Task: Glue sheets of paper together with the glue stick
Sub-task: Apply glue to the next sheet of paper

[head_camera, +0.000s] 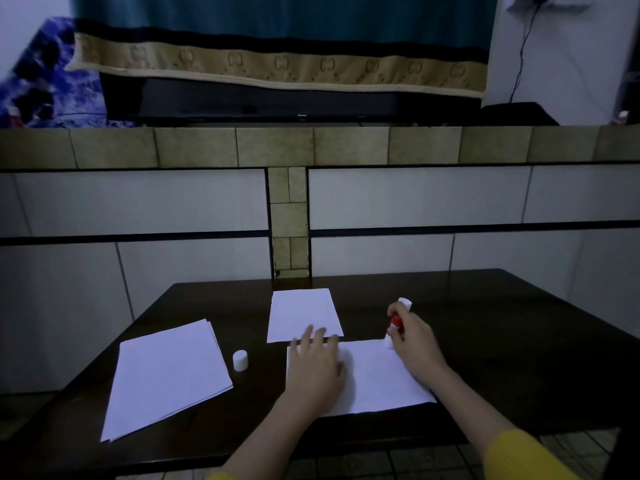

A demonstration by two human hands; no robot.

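On the dark wooden bench (485, 323) lie three groups of white paper: one loose stack (166, 379) near the left edge, one single sheet (303, 313) toward the far edge, and one sheet (381, 375) at the near edge. The left hand (317, 367) presses this sheet with straight fingers. The right hand (415, 337) grips one red glue stick (396, 325), its tip on the sheet's far right corner. One white cap (240, 360) stands beside the stack.

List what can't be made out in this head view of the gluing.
- Glue stick tip: hidden by the right hand, so contact with the near sheet is unclear.
- Glue on that sheet: none discernible in the dim light.
- Left hand fingertips: motion-blurred.
- Stack of paper: sheet count too fine.
- Stick label: too small.
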